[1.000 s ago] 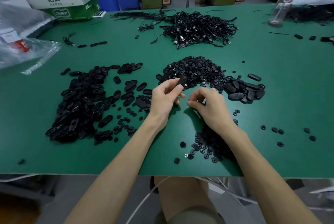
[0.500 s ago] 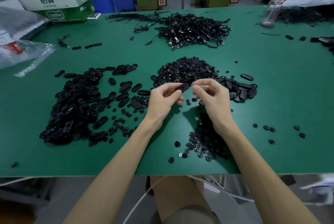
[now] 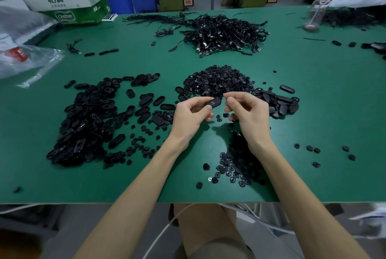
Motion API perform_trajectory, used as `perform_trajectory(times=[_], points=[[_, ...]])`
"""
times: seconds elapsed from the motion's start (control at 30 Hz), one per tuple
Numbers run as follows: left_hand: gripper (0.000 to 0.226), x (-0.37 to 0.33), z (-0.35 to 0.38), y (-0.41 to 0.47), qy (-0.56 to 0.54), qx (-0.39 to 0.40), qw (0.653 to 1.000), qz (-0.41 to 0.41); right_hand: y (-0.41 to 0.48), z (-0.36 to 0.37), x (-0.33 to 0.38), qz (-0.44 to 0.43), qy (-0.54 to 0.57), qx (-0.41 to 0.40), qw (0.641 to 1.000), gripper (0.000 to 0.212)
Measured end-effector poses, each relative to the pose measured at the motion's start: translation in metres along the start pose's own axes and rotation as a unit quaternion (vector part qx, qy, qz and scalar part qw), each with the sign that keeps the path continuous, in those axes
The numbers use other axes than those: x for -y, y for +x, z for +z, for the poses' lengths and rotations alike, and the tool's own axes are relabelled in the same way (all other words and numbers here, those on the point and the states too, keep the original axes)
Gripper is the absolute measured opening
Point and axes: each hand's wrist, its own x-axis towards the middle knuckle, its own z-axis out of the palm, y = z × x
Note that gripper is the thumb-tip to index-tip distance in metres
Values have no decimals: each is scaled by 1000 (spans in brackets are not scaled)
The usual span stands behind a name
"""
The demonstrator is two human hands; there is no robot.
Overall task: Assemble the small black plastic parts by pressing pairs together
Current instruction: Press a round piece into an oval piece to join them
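My left hand (image 3: 191, 115) pinches a black oval plastic piece (image 3: 213, 102) between thumb and fingers, held above the green table (image 3: 313, 112). My right hand (image 3: 247, 112) hovers just right of it with curled fingers, thumb and forefinger close together; whether a small part sits between them is hidden. A big heap of oval pieces (image 3: 87, 120) lies to the left. A mound of small round parts (image 3: 218, 80) lies behind my hands. More round parts (image 3: 238, 162) are scattered under my right forearm. A small stack of ovals (image 3: 279, 103) lies to the right.
A tangle of black cables (image 3: 225, 33) lies at the back centre. A cardboard box (image 3: 71, 6) and plastic bags (image 3: 25, 58) sit at the back left. A clear bottle (image 3: 317, 8) stands at the back right. The table's front edge (image 3: 104, 202) runs near my body.
My right hand rose from the table to meet the oval piece in my left hand. It has since drawn slightly away to the right.
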Motion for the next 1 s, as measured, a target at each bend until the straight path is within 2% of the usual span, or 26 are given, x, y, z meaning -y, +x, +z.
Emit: perform_trajectory(times=[0.2,0.43,0.67,1.0], points=[[26,0,0,-1,9,7,1000,4,-2,6,-1,-16,-130,49,990,24],[26,0,0,-2,9,24,1000,10,-3,7,3,-17,-164,16,986,5],[26,-2,2,-3,2,46,999,20,-3,6,7,-41,-210,-1,977,4],[26,-4,1,-5,-14,58,998,25,-6,7,9,-59,-185,-2,981,5]])
